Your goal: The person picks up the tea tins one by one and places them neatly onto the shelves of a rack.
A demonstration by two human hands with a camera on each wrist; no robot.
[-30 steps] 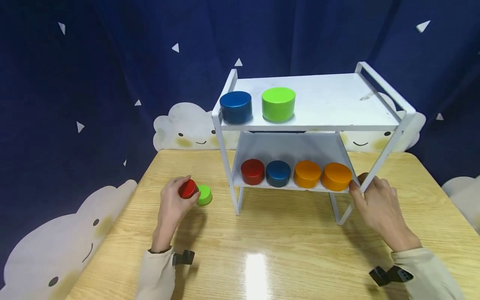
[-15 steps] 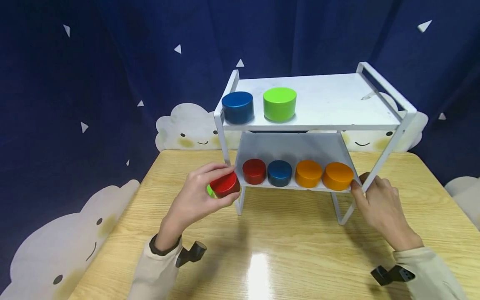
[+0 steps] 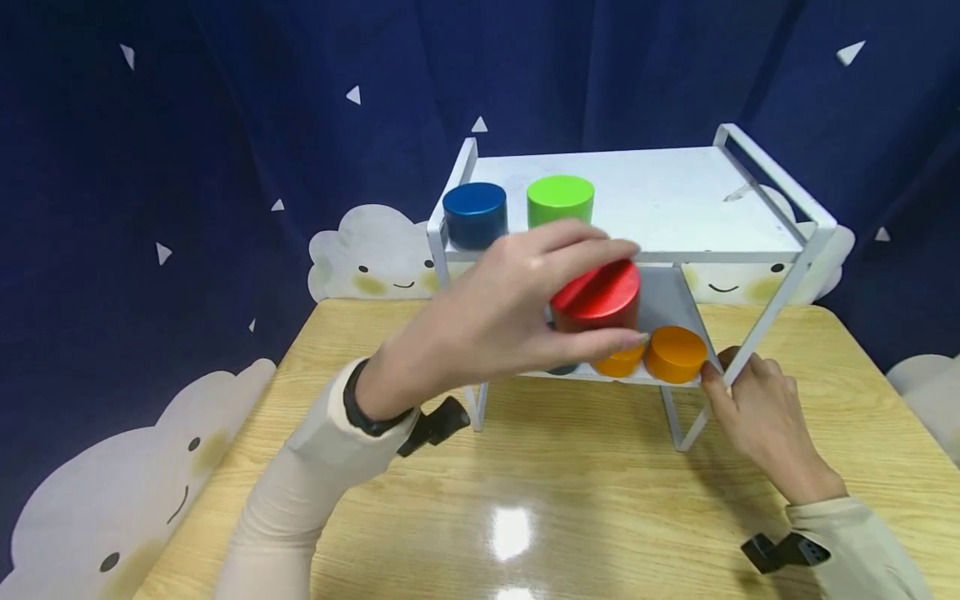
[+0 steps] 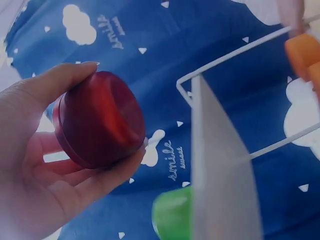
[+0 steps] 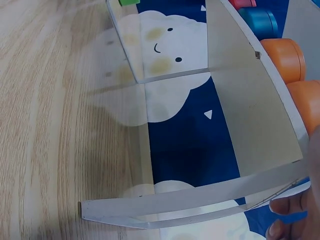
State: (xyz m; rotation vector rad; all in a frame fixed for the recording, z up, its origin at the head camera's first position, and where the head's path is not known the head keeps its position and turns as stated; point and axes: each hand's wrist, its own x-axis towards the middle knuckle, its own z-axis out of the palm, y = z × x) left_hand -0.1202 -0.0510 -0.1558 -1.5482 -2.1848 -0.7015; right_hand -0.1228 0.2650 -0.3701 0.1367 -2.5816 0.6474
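My left hand (image 3: 502, 308) holds a red round tin (image 3: 600, 296) between thumb and fingers, raised in front of the white two-tier rack (image 3: 660, 200). In the left wrist view, the red tin (image 4: 97, 122) is tilted on its side, near the upper shelf's edge. My right hand (image 3: 768, 425) grips the rack's right front leg at lower-shelf height, its thumb beside an orange tin (image 3: 675, 354). A second orange tin (image 3: 618, 364) and a blue tin (image 3: 562, 369) are partly covered by my left hand. The lower red tin (image 5: 242, 3) shows in the right wrist view.
On the upper shelf stand a blue tin (image 3: 475, 215) at the left end and a green tin (image 3: 560, 200) beside it. The rack stands on a wooden table (image 3: 420, 517). Behind hangs a dark blue curtain (image 3: 300, 100). Another green object (image 5: 129, 1) shows at the right wrist view's top edge.
My left hand has lifted the red tin from beside the small green tin on the table and carried it up and right, before the rack. My right hand stays on the leg.
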